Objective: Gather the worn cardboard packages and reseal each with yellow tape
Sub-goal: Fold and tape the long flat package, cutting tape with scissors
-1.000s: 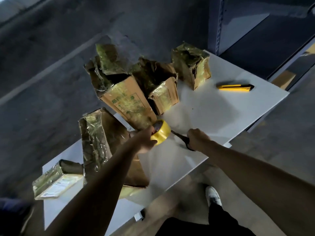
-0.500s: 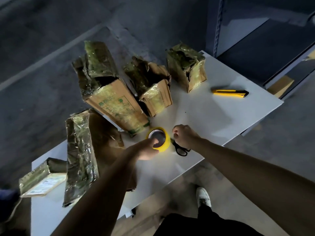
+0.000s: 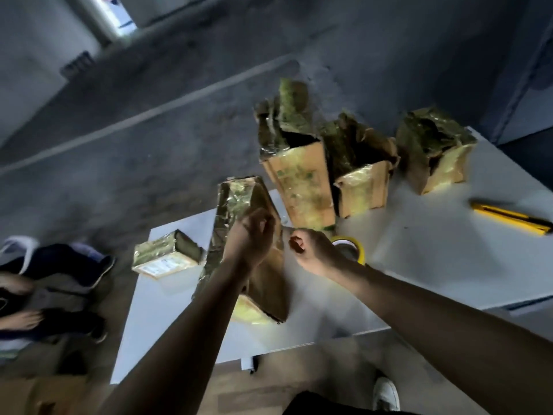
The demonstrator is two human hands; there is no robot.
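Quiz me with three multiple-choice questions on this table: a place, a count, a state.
1. Where does the yellow-and-black utility knife lie? A. on the white table, right side, apart from the packages; B. inside a box; C. on the floor.
2. How many tape-wrapped cardboard packages are on the table? A. three; B. five; C. eight.
3. How is the top of the tallest standing cardboard package? A. sealed flat; B. torn open; C. under a lid.
Answers: 1 A, it lies on bare tabletop near the right edge; 2 B, three stand at the far side, two more are at the left; 3 B, ragged flaps stand above a dark opening.
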